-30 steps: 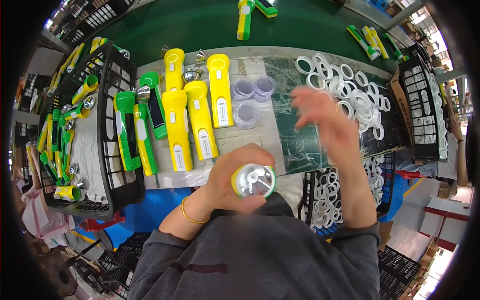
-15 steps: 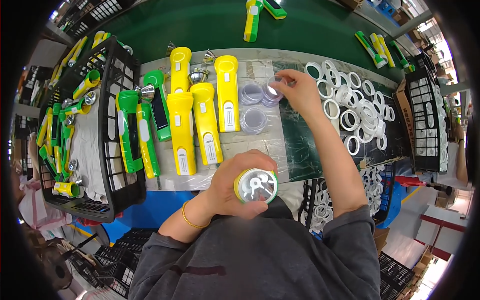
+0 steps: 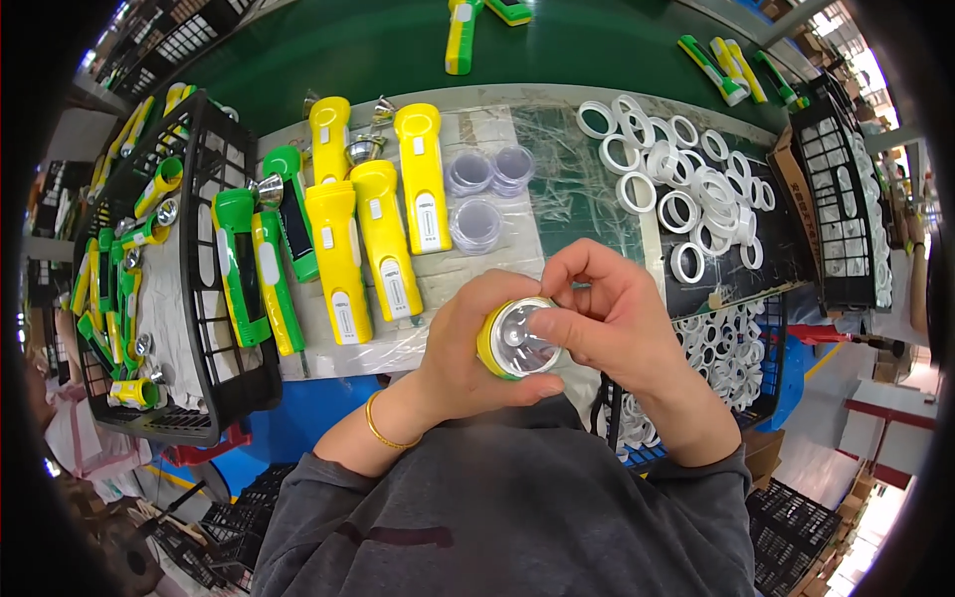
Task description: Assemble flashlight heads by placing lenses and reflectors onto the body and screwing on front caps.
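- At the far left, a crate (image 3: 239, 393) holds torches; its black wall hides part of them from me.
- Beside it on the table lie green torches (image 3: 239, 279) and yellow torches (image 3: 385, 244), with shiny reflectors (image 3: 363, 149) partly tucked behind them.
- Next come clear lenses (image 3: 476, 226) in three stacks, too see-through for me to count.
- Nearer the person, the left hand (image 3: 453, 348) is curled firmly round a torch (image 3: 509, 350), its head facing up; palm and fingers cover most of the body.
- That torch sits between the two hands, right up against both.
- The right hand (image 3: 612, 323) comes in from the other side, fingers bent, thumb over the torch's face; I can't tell whether it pinches anything clear there.
- White rings (image 3: 686, 189) lie heaped beyond the right hand, overlapping, many half covered.
- Below the table edge, more rings (image 3: 696, 368) fill a basket partly blocked by the right forearm.
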Demonstrator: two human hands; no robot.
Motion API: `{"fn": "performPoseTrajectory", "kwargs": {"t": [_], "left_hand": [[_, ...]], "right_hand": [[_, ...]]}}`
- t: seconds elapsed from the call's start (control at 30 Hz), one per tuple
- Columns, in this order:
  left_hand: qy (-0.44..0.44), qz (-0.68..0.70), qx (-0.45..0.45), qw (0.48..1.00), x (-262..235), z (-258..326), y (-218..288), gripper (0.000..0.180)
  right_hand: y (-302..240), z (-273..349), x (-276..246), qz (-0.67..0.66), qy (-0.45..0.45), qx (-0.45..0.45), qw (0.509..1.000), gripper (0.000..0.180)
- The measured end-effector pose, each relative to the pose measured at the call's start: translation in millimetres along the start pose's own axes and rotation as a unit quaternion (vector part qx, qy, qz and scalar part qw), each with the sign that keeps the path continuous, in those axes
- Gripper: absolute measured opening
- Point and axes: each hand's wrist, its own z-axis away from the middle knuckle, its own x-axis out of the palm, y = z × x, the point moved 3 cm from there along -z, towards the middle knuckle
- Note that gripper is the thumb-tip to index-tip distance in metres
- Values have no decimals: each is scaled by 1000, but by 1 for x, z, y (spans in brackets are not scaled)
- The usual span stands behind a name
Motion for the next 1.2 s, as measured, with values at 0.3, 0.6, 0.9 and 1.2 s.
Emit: {"fn": "performPoseTrajectory", "kwargs": {"t": [0.3, 0.6, 0.9, 1.2], "left_hand": [[-55, 53, 12, 997, -6, 5, 1, 61], [-52, 151, 5, 987, -16, 2, -5, 65], [-72, 148, -23, 986, -19, 7, -14, 72], [-82, 106, -56, 989, -25, 6, -7, 95]], "right_hand": [[15, -7, -42, 99, 39, -22, 994, 13], [27, -58, -168, 671, 215, -191, 684, 23], [-45, -2, -10, 352, -107, -277, 888, 56], [-63, -2, 37, 541, -221, -298, 755, 59]]}}
